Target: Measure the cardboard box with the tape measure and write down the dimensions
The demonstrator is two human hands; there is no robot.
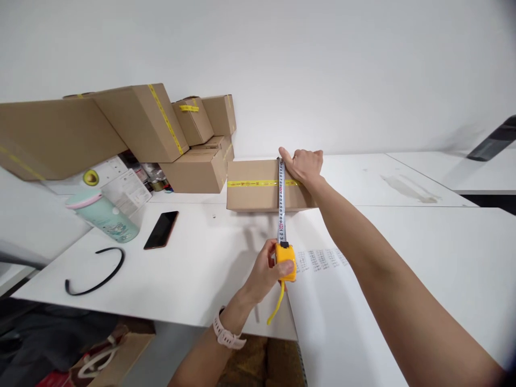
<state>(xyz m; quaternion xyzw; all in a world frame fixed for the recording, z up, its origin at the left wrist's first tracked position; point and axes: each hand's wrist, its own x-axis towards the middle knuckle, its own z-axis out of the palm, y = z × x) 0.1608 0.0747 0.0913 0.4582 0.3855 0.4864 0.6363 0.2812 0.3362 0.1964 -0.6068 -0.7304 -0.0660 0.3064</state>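
In my left hand (pixel 264 274) is a yellow tape measure (pixel 285 262), its case gripped with the thumb on top and a yellow strap hanging below. Its pulled-out blade (pixel 281 200) runs away from me across the top of a cardboard box (pixel 252 196) sealed with yellow tape, which sits on the white table. At the box's far edge, my right hand (pixel 304 164) is closed with its thumb by the blade's end, pressing it there. The undersides of the right fingers are hidden. A sheet with handwritten columns (pixel 322 259) lies under my right forearm.
Several cardboard boxes (pixel 193 166) are stacked at the back left. Nearer stand a mint tumbler (pixel 108 215), a black phone (pixel 161 230) and a black curved band (pixel 116 269). A dark object (pixel 494 140) stands at the far right, against the wall side.
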